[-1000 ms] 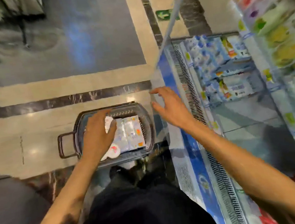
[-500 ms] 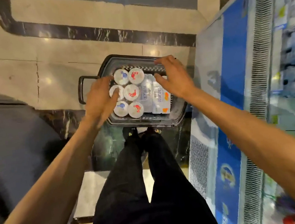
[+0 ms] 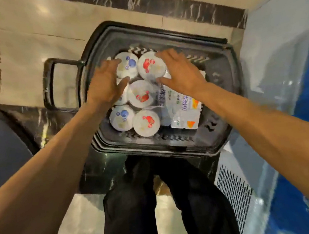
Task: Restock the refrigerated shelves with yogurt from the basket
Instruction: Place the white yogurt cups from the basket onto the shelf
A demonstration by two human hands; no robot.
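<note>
Head camera looks straight down into a dark plastic shopping basket standing on the tiled floor, just ahead of the person's feet and right beside a blue-and-white refrigerated case. The yogurt is all in the basket: round white cups with foil lids, printed red or blue, packed tightly in the left half, and flat white rectangular packs with orange corners lying against them on the right.

The left hand and right hand are both spread wide with fingers nearly straight, flanking the two far cups, the blue-printed cup and the red-printed cup. Neither hand has closed on anything; motion blur hides whether the fingertips touch the lids.

Several things could go wrong from here. Squeezing two cups between flat palms gives a weak hold, and one may slip out on the way up. The foil lids look thin, so a pressing fingertip or thumb could dent or pierce one. Because the cups sit shoulder to shoulder, lifting the far pair may drag or tip its neighbours, and the leaning packs could slide into the gap.
</note>
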